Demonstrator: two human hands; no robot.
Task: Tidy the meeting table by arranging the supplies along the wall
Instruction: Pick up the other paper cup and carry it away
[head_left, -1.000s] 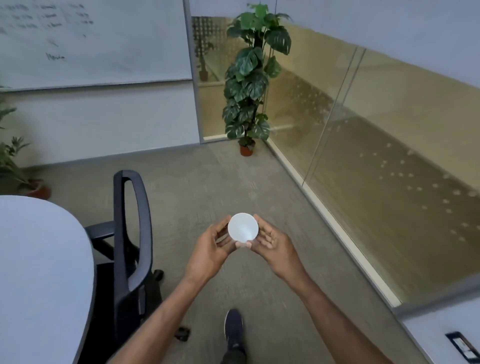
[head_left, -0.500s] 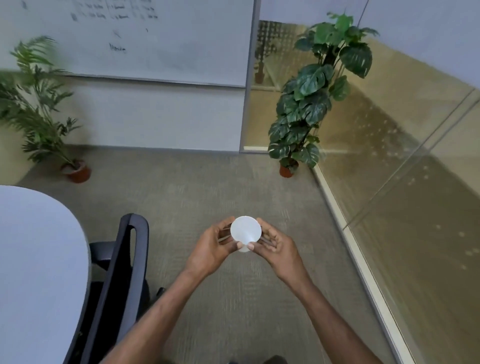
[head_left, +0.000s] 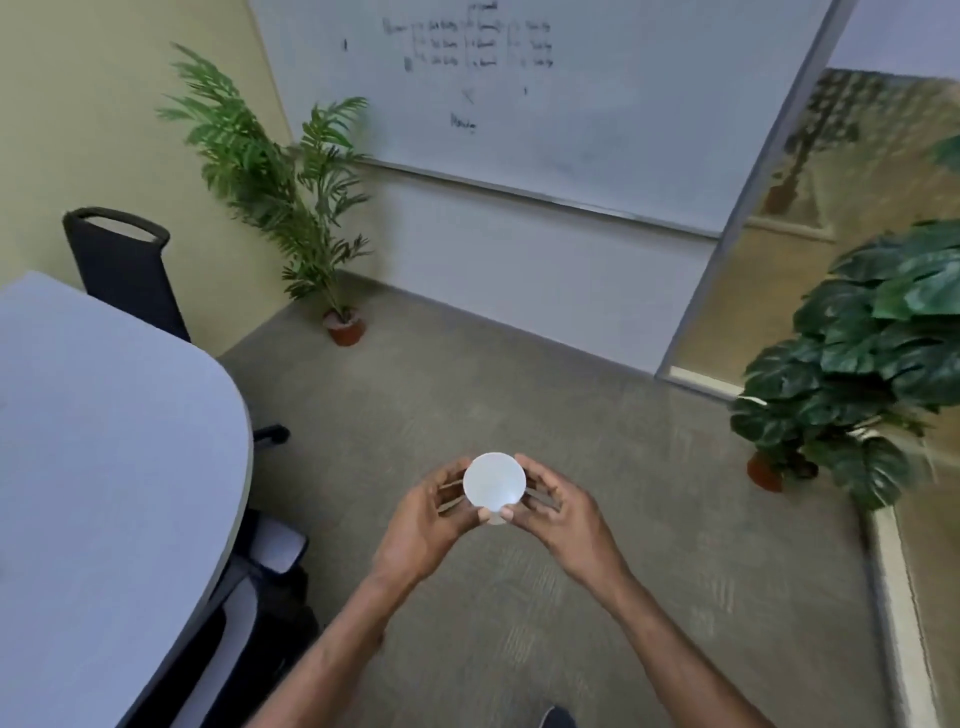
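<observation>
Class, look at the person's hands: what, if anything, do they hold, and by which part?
A white cup, held by its side wall: the left hand grips its left side, the right hand its right.

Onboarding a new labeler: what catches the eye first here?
The white cup, held centre-frame between left hand and right hand, over carpet. Behind, the whiteboard on the far wall, a palm plant in the left corner, a broad-leaved plant at right.
</observation>
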